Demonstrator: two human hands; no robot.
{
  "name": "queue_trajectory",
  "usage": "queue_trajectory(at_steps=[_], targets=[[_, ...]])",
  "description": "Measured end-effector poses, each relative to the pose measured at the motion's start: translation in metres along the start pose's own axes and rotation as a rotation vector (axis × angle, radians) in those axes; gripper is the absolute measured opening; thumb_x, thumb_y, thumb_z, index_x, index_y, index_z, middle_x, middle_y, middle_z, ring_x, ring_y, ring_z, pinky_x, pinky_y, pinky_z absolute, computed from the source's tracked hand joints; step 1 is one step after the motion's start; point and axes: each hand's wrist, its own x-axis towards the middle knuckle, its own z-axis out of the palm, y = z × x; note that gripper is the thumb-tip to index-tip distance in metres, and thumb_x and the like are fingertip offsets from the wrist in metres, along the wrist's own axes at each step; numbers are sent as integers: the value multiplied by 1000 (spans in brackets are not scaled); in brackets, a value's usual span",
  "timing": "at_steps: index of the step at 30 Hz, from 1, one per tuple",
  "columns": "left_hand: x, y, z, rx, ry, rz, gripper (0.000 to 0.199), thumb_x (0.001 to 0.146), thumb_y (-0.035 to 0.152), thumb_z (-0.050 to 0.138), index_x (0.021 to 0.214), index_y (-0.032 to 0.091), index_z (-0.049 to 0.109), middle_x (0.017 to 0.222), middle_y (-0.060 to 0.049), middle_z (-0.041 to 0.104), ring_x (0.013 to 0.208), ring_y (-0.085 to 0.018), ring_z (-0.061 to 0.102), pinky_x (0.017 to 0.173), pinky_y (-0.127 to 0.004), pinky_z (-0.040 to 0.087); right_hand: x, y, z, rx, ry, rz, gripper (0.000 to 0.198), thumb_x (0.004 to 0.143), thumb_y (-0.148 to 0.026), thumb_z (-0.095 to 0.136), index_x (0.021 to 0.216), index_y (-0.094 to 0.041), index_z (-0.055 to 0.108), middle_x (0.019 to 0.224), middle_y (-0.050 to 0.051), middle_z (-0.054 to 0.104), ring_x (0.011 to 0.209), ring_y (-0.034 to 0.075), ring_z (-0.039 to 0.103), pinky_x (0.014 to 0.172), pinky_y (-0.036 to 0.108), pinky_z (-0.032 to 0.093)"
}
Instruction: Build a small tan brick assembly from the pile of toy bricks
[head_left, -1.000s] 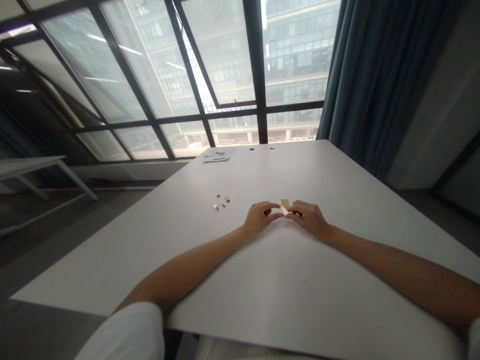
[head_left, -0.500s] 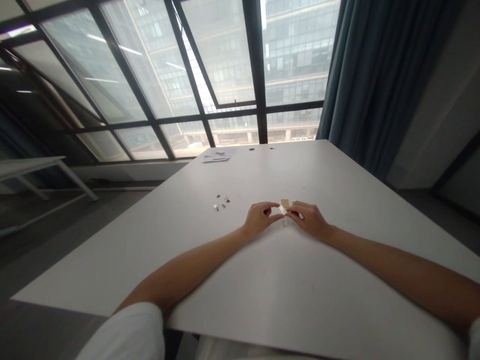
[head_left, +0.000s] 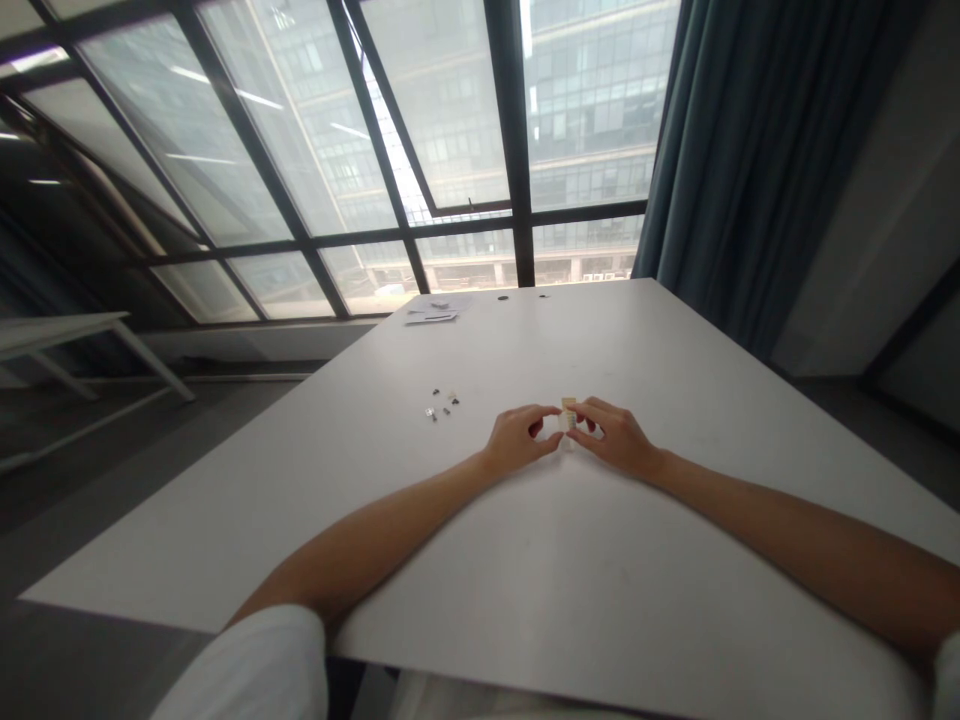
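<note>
White table [head_left: 525, 600] — broad, plain top. Far left corner: loose white papers [head_left: 431, 318], with a dark strip among them. Far edge: one dark round spot [head_left: 502, 298], disc or hole; right of it, one small dark item [head_left: 544, 296], unidentified. Mid-table, left: scatter of tiny dark and silvery parts [head_left: 446, 411]. Right of these: tan piece [head_left: 568, 401], partly hidden — contact with tabletop unclear.

I see the left hand [head_left: 522, 438] and right hand [head_left: 615, 437] face each other, very close, both pinching. Behind them, the left arm [head_left: 382, 527] and right arm [head_left: 787, 530] spread wide apart, wrists [head_left: 487, 465] almost straight.
</note>
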Motion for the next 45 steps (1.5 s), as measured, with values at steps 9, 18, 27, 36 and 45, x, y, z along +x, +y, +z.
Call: queue_trajectory(at_steps=[9,18,27,36,45], targets=[[-1,1,-3,29,-18,71,34,82,30,67,114,19,71,64,5,54,56,-8,47,59,-20,39,1,-1,-2,5,-5,-34,29,91,-32,64,119,-23,64,89,3,65,66,13,56,66,27,49],[-2,-4,2,21,-11,57,37,85,40,67,115,20,71,65,4,55,57,-8,47,59,-20,39,-1,1,-1,4,26,-20,24,88,-27,66,111,-22,64,85,2,63,64,12,55,64,26,48],[-2,-6,2,-2,-17,69,36,86,42,67,114,19,71,65,3,55,57,-8,47,57,-20,38,0,0,-1,0,15,-24,25,87,-27,67,111,-22,64,85,1,63,63,12,54,65,27,48],[-2,-9,4,-17,-7,76,36,86,43,67,111,18,71,64,4,54,56,-8,46,58,-21,38,1,-2,-1,-6,23,-14,27,87,-26,66,113,-22,63,89,2,65,65,12,55,68,27,49],[-2,-6,2,-10,-22,72,38,87,46,65,112,18,71,64,3,54,56,-8,45,57,-20,37,1,-3,-2,8,17,-30,26,86,-25,66,112,-23,63,86,2,64,64,13,55,67,27,49]])
